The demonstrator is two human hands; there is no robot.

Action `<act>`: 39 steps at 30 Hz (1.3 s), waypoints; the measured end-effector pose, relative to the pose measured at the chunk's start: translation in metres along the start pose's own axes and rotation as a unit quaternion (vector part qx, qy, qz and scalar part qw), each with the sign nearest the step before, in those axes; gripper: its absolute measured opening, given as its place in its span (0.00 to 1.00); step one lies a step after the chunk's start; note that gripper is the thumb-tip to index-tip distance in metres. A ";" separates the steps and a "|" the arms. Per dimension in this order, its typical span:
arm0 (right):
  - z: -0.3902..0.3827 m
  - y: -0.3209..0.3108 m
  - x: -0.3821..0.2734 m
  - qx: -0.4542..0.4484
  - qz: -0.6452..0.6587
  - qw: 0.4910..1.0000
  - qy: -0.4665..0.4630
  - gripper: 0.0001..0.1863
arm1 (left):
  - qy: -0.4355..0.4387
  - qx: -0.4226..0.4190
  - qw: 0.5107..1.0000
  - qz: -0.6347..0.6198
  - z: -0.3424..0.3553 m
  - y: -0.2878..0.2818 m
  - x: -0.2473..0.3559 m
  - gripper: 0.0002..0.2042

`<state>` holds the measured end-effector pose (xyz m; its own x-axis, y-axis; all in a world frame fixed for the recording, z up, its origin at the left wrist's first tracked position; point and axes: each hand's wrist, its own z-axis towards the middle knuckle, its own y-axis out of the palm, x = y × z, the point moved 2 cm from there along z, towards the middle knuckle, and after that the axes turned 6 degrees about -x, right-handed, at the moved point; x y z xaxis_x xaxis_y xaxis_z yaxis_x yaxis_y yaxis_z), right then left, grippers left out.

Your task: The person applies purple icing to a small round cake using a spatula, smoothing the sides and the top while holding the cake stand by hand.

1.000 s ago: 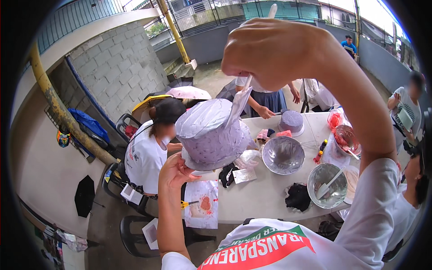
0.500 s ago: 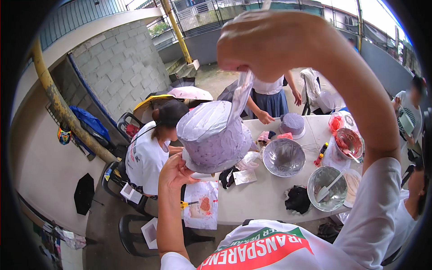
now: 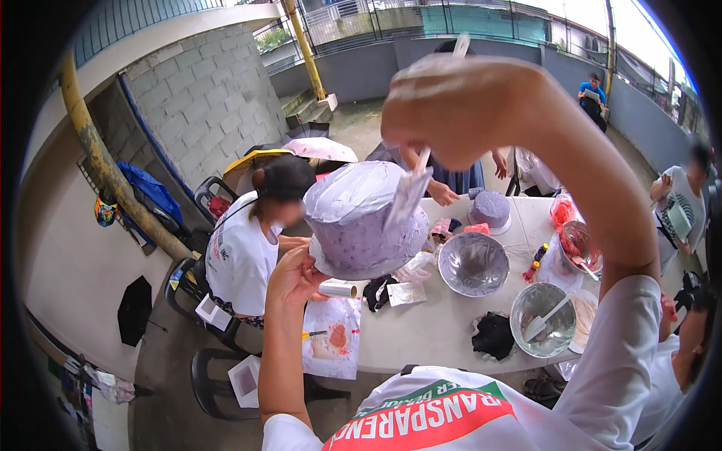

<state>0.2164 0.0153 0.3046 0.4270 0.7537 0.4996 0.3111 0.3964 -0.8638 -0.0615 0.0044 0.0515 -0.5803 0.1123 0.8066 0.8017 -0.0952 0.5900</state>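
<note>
Cake (image 3: 361,233) held up centre-frame; left hand (image 3: 293,275) clasping its board (image 3: 328,268), right hand (image 3: 460,113) closed on a spatula (image 3: 407,200) at its side. Light, even strokes and steady support advisable.

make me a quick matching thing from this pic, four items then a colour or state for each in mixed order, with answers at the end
1. left hand
2. right hand
3. small cake
4. cap on the seated person

A. black
B. gripping the spatula
C. lavender
D. holding up the large cake

Pairs: 1-D, 2-B, 3-C, 4-A
</note>
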 end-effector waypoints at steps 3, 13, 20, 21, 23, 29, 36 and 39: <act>-0.017 -0.009 0.008 0.142 0.060 0.987 0.035 0.06 | 0.005 -0.025 0.999 -0.028 -0.002 -0.002 0.000 0.06; 0.008 0.011 -0.021 -0.005 0.040 0.998 -0.041 0.09 | -0.027 0.023 0.999 -0.035 0.005 0.005 0.000 0.05; -0.021 -0.017 0.003 0.158 0.062 0.985 0.021 0.06 | -0.011 -0.048 0.998 -0.045 0.009 -0.005 -0.003 0.06; -0.022 -0.012 0.004 0.167 0.057 0.984 0.004 0.06 | -0.009 -0.038 0.998 -0.039 0.009 -0.003 -0.003 0.06; -0.017 -0.004 0.000 0.179 0.051 0.982 -0.016 0.06 | -0.010 -0.059 0.997 -0.048 0.010 -0.006 -0.002 0.06; 0.008 0.025 -0.007 -0.034 0.066 0.997 -0.018 0.09 | -0.031 -0.055 0.996 -0.061 0.013 -0.018 -0.008 0.06; -0.019 -0.012 0.010 0.138 0.059 0.989 0.002 0.05 | -0.028 -0.024 0.998 -0.053 0.012 -0.014 -0.006 0.07; -0.020 -0.007 0.006 0.183 0.060 0.981 -0.022 0.05 | -0.040 -0.089 0.993 -0.061 0.010 -0.012 -0.003 0.08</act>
<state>0.2335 0.0068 0.3154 0.4021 0.8254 0.3963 -0.0678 0.4585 -0.8861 -0.0682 0.0147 0.0415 -0.6527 0.2103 0.7279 0.6846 -0.2480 0.6855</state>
